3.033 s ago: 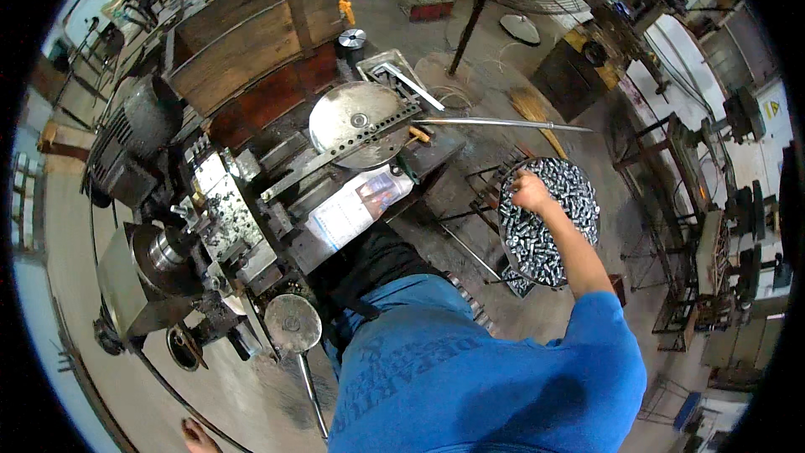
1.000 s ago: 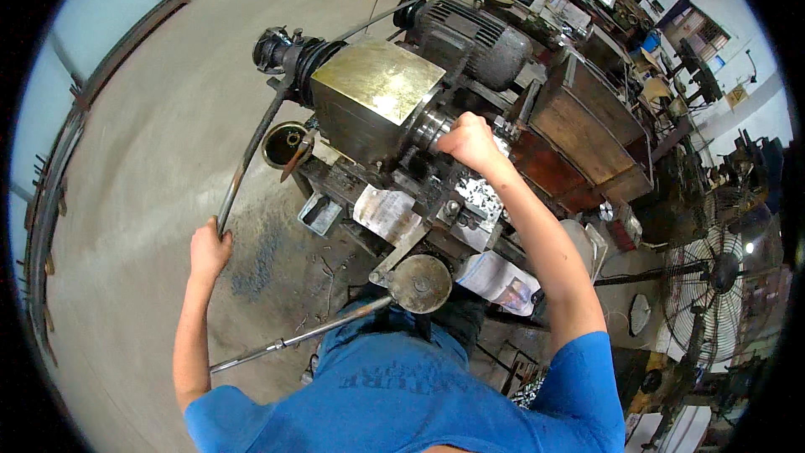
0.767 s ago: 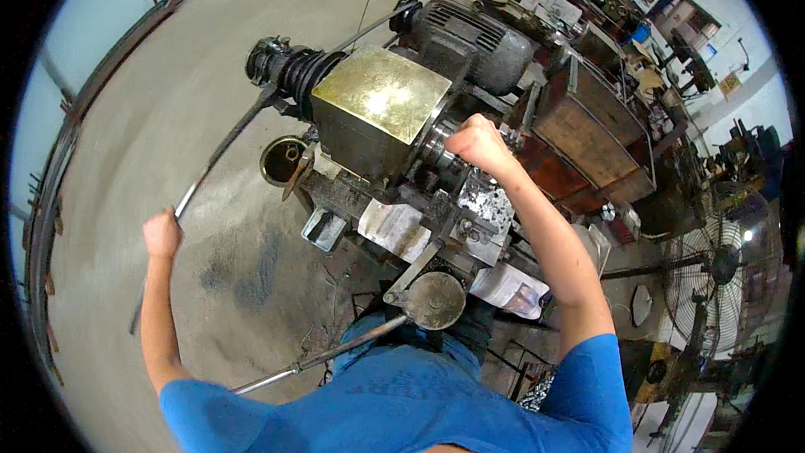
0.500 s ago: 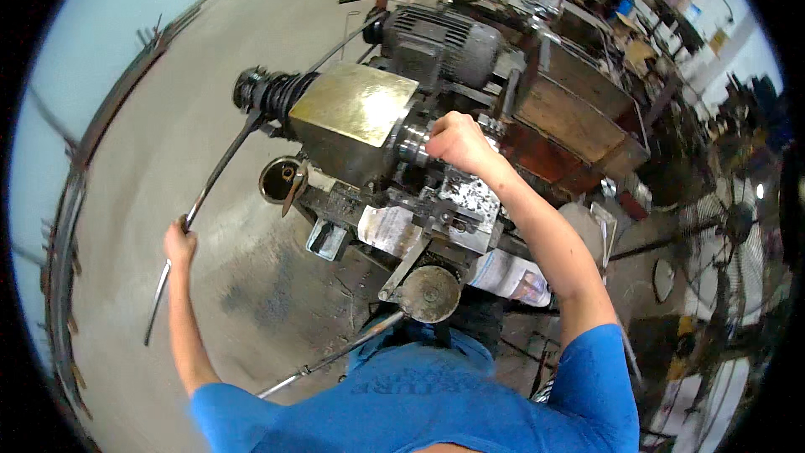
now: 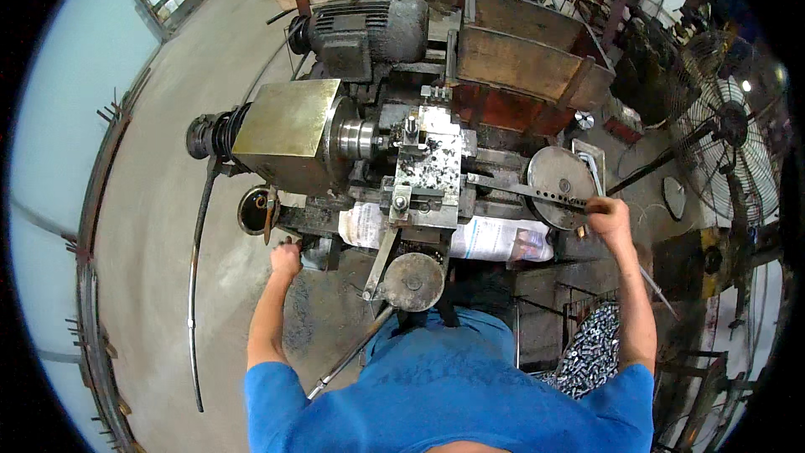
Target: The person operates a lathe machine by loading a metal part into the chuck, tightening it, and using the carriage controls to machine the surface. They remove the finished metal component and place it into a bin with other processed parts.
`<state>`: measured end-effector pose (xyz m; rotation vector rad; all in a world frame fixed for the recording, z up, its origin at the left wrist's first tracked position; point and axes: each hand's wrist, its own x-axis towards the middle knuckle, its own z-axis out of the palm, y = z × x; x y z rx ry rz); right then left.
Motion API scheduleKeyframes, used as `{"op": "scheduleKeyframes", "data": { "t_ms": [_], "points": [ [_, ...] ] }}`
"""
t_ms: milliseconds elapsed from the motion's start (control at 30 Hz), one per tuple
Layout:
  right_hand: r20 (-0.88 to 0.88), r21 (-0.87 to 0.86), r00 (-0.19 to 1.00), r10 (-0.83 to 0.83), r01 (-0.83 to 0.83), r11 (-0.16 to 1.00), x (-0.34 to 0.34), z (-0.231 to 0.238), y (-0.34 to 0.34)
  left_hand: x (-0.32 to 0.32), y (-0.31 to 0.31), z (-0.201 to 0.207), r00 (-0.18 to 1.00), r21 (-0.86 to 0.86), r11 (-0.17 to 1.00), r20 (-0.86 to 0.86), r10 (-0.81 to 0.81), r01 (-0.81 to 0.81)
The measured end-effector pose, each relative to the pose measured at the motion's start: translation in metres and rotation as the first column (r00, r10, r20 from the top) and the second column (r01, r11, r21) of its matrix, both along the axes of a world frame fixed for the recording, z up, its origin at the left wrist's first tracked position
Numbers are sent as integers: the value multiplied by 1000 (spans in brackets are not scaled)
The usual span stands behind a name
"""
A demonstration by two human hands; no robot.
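My right hand (image 5: pixel 608 218) is closed around the end of a flat metal lever with holes (image 5: pixel 524 190), which crosses a round metal disc (image 5: pixel 553 178). At the left front of a small lathe, my left hand (image 5: pixel 286 258) has its fingers curled beside a small tray (image 5: pixel 316 253); what they hold, if anything, is hidden. Between my hands stands the dark tool slide (image 5: pixel 428 169), speckled with metal chips. To its left, the shiny chuck (image 5: pixel 356 140) sticks out of the headstock under a yellowish metal cover (image 5: pixel 287 117). A long rod (image 5: pixel 198 268) hangs untouched left of my left hand.
An electric motor (image 5: pixel 369 32) sits behind the headstock, with a rusty metal box (image 5: pixel 528 54) to its right. A round pot (image 5: pixel 253 210) hangs at the left. A second disc (image 5: pixel 413 282) is close to my body. Many small metal parts (image 5: pixel 591 342) lie near my right arm; a fan (image 5: pixel 729 122) stands right.
My left hand has let go of the long rod and moved right to the small tray. My right hand has left the chuck and taken the flat lever. My view has shifted right.
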<state>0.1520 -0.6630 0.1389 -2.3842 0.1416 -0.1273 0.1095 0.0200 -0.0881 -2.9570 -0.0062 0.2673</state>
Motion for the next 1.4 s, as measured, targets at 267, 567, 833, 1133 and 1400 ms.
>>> {"op": "scheduleKeyframes", "data": {
  "t_ms": [267,567,833,1133,1400],
  "points": [
    [-282,-699,785,-552,226,678,-107,-93,-195,-35,-14,48,988,-308,944,53,145,-122],
    [-180,-730,799,-573,282,623,-225,-141,-117,-203,-126,139,792,-715,481,-607,-68,-507],
    [-233,-499,767,-598,433,750,-238,-123,-34,-194,-155,127,825,-677,537,-561,67,-504],
    [-99,-539,802,-589,454,709,-245,-132,-27,-198,-153,122,823,-676,526,-561,88,-517],
    [-193,-800,772,-606,234,553,-200,-133,-141,-195,-146,126,824,-650,601,-567,24,-465]
  ]
}}
